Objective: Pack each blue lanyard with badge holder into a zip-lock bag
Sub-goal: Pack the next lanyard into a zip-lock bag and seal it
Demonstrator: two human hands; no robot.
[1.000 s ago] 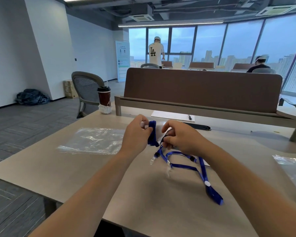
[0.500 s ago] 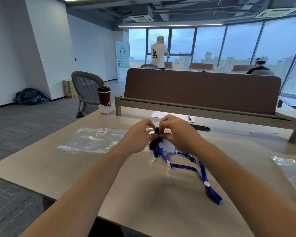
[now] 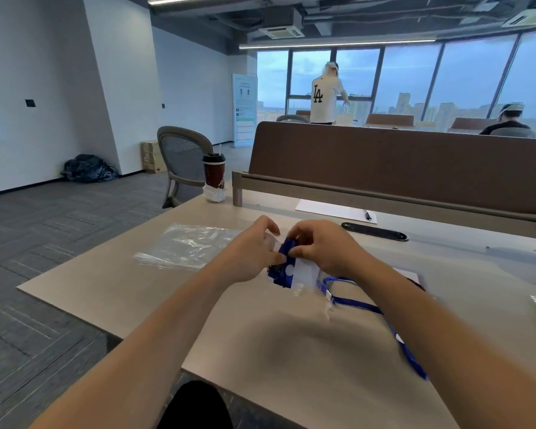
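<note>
Dead centre of the frame, the left hand (image 3: 254,252) and right hand (image 3: 322,246) both pinch the folded blue lanyard (image 3: 283,274) against its badge holder (image 3: 305,272). The loose strap trails lower right, and the zip-lock bag (image 3: 192,246) lies flat on the table (image 3: 136,283), left of centre.

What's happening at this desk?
A person is bundling a blue lanyard against its clear badge holder. The left hand and right hand both pinch the folded strap, and its loose end trails right across the table. Clear zip-lock bags lie flat to the left, untouched, so this lanyard is not bagged yet.
</note>
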